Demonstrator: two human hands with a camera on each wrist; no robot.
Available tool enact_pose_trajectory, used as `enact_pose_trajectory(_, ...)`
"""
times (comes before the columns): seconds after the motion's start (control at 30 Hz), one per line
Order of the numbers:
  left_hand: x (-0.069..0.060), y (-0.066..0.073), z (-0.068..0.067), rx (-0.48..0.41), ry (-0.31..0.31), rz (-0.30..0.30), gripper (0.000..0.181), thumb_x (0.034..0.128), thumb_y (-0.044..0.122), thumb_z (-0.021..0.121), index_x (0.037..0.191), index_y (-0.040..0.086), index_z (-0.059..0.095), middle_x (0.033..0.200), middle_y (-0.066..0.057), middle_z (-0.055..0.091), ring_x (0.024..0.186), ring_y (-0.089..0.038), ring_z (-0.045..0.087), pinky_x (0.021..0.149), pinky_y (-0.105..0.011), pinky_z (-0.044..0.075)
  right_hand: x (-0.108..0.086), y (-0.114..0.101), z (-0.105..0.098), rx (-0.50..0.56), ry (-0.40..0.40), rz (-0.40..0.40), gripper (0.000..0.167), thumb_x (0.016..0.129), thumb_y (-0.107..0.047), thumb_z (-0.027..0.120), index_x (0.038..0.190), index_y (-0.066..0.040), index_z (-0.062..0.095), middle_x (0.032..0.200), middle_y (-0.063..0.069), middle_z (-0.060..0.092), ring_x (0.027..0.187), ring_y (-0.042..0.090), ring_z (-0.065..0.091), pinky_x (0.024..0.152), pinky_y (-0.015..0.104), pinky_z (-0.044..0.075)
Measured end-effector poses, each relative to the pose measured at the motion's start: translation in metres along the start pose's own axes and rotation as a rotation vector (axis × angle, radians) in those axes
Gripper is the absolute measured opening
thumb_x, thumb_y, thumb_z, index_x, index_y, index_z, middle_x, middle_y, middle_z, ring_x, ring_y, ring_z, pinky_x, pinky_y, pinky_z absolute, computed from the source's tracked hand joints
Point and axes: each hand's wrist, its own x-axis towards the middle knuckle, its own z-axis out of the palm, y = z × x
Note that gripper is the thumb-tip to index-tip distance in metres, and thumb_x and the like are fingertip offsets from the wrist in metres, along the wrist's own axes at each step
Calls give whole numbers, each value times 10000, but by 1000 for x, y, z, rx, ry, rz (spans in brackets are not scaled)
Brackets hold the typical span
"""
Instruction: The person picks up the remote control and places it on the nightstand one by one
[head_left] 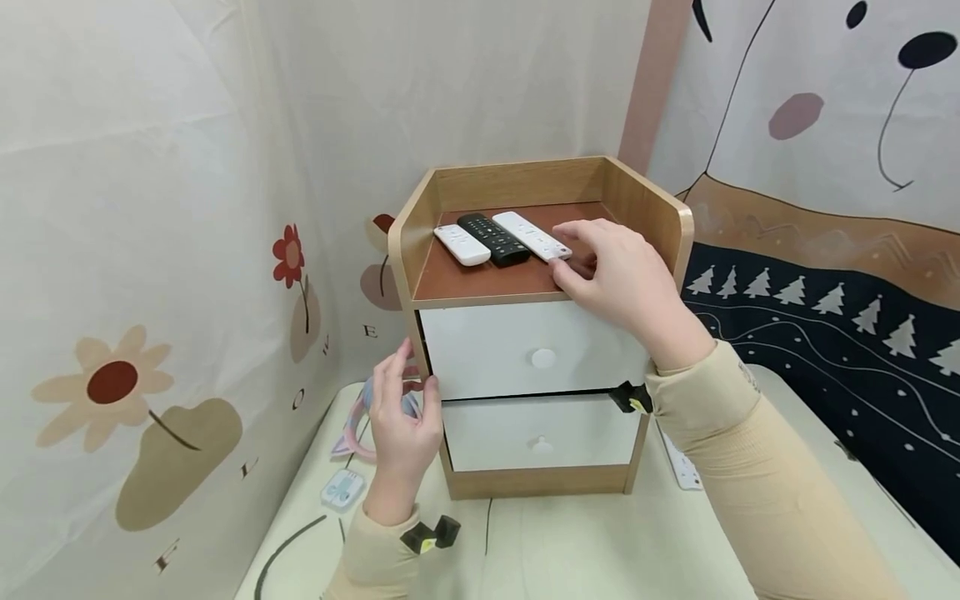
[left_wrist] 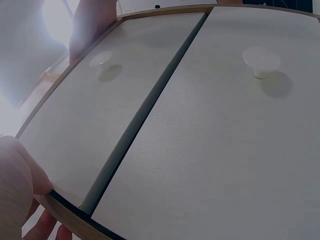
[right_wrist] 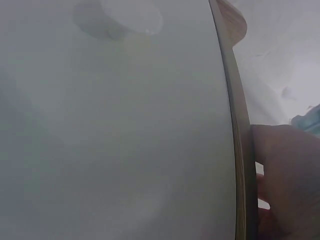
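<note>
A wooden cabinet (head_left: 540, 481) with two white drawers stands on a pale surface. Three remotes lie side by side on its brown top: a short white remote (head_left: 462, 245), a black remote (head_left: 493, 239) and a long white remote (head_left: 531, 236). My right hand (head_left: 618, 271) is at the near end of the long white remote, fingers bent loosely with a gap between thumb and forefinger; whether it touches is unclear. My left hand (head_left: 405, 425) rests against the cabinet's left side, fingers extended. Its thumb (left_wrist: 22, 165) lies by the front edge in the left wrist view.
A white earphone case (head_left: 342, 489) and a pink and blue headband-like item (head_left: 360, 425) lie left of the cabinet. A dark cable (head_left: 288, 542) runs along the near left. A white power strip (head_left: 681, 460) lies at right. Printed curtains (head_left: 465, 83) stand behind.
</note>
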Motion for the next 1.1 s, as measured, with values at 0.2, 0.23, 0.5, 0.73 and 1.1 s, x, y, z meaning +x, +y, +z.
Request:
enact_pose_trajectory(0.2, 0, 1, -1, 0, -15, -42, 607, 969, -108, 669, 1558, -37, 543, 1343, -283, 611, 1071, -271, 669, 913, -102, 549, -19, 0, 7, 57, 168, -89, 415, 1018, -240, 727, 1419, -130, 716, 1284, 121, 759, 1045, 309, 627, 893, 468, 508)
enact_pose_trajectory(0.23, 0, 2, -1, 2, -18, -48, 606, 972, -104, 668, 1560, -36, 541, 1347, -283, 610, 1079, -260, 665, 915, -102, 548, -22, 1, 8, 72, 202, -107, 411, 1014, -232, 733, 1410, -123, 721, 1307, 122, 760, 1062, 315, 636, 900, 465, 516)
enact_pose_trajectory(0.5, 0, 1, -1, -3, -23, -58, 608, 979, -111, 666, 1567, -34, 534, 1368, -284, 606, 1092, -278, 658, 928, -114, 555, -42, 8, 13, 121, 487, -285, 391, 1010, -263, 700, 1330, -44, 753, 1223, 191, 767, 1035, 374, 642, 905, 397, 506)
enact_pose_trajectory(0.73, 1, 2, -1, -2, -22, -52, 599, 982, -113, 661, 1562, -41, 532, 1379, -282, 603, 1094, -286, 649, 935, -105, 550, -54, 15, 15, 216, 691, -357, 369, 959, -218, 717, 1257, -8, 774, 1179, 230, 755, 1000, 385, 649, 981, 159, 462)
enact_pose_trajectory(1.1, 0, 1, 0, -2, -16, -49, 612, 975, -122, 671, 1566, -29, 539, 1372, -262, 615, 1075, -280, 648, 909, -125, 555, -86, 39, 19, 256, 882, -287, 382, 907, -164, 686, 1188, 92, 720, 1126, 335, 690, 903, 443, 605, 960, 131, 475)
